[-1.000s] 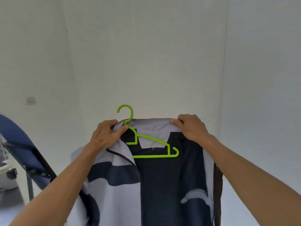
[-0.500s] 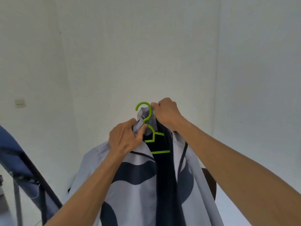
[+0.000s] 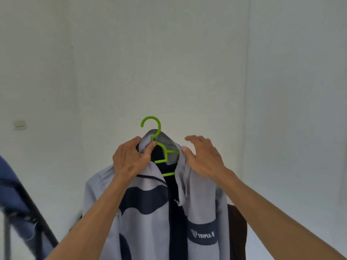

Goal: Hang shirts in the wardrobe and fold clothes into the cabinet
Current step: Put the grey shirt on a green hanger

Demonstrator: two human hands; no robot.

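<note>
A grey and navy jacket [image 3: 150,218] with a "TRIPLE-F" label hangs on a bright green plastic hanger [image 3: 159,147], held up in front of me against the white wall. My left hand [image 3: 131,158] grips the left collar together with the hanger's neck, thumb pressed near the hook's base. My right hand [image 3: 204,158] rests on the right shoulder of the jacket, thumb against the collar and fingers spread. The hanger's hook is free above the collar. The lower hanger bar is mostly hidden inside the jacket.
White walls meet in a corner [image 3: 246,91] to the right. A blue fabric item on a dark metal frame [image 3: 20,207] stands at the lower left. A wall switch [image 3: 19,125] sits on the left wall. Something dark brown [image 3: 237,231] shows behind the jacket's right edge.
My right hand moved from the collar top beside the hook down to the right shoulder and its fingers spread. The jacket's right front now lies flatter, showing the label.
</note>
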